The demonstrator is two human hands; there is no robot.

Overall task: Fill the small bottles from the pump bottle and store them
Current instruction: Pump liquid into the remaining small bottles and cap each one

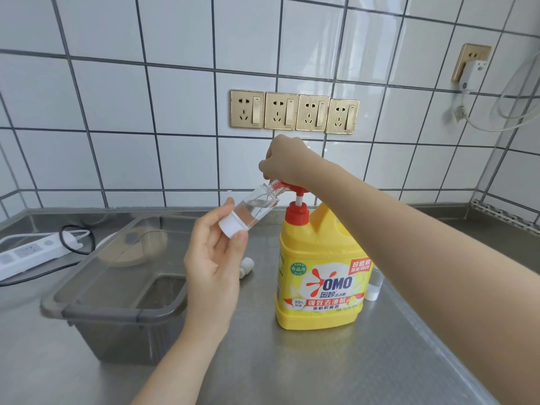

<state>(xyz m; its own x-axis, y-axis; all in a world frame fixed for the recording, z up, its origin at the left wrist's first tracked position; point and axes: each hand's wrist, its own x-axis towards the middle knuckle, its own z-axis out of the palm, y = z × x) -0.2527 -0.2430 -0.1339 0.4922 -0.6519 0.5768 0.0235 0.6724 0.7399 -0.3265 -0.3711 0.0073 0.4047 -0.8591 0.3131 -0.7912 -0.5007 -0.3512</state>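
Now we are filling the first small bottle at the pump.

Our left hand holds the small bottle tilted, its mouth at the spout of the yellow pump bottle; our right hand curls over the pump head. Next, we judge, come steady presses with mouth and spout aligned; the grey bin waits just left.

The left hand is reaching up from the near edge of the counter, palm facing right, thumb and fingers curling in a pinch. The right forearm is extending from the right edge, its hand pressing downward, fingers curled.
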